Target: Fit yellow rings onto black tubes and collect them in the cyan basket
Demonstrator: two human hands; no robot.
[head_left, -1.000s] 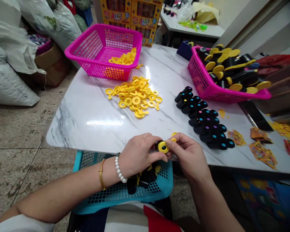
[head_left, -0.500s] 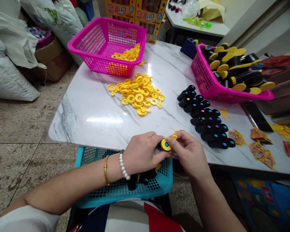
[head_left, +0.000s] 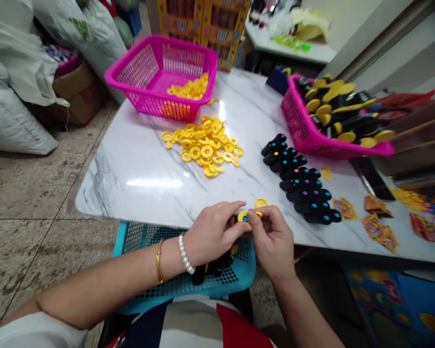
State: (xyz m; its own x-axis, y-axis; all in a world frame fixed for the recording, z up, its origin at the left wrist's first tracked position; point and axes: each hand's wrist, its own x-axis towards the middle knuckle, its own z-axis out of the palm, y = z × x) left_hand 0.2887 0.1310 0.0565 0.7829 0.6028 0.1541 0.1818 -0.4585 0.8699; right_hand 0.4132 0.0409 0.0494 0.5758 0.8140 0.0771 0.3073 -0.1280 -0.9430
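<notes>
My left hand [head_left: 212, 232] is closed round a small black tube, mostly hidden by the fingers. A yellow ring cap [head_left: 241, 216] sits on its end, with a blue dot in the middle. My right hand [head_left: 273, 237] pinches the cap's side with thumb and fingertips. Another yellow ring [head_left: 261, 203] shows just beyond the right fingers; whether it is held or lies on the table I cannot tell. Both hands are over the table's front edge. Below the left wrist stands a teal basket [head_left: 130, 241] with black and yellow pieces in it.
Loose yellow caps [head_left: 206, 145] lie heaped mid-table. Behind them a pink basket [head_left: 130, 79] holds more. Rows of black tubes [head_left: 304, 183] lie to the right, before a pink basket [head_left: 300, 116] of capped tubes. Small printed packets [head_left: 380, 232] lie at the far right.
The view has shifted slightly. My right fingers have moved in over the cap, and the yellow ring beyond them shows more fully. My left hand keeps its grip on the tube.
</notes>
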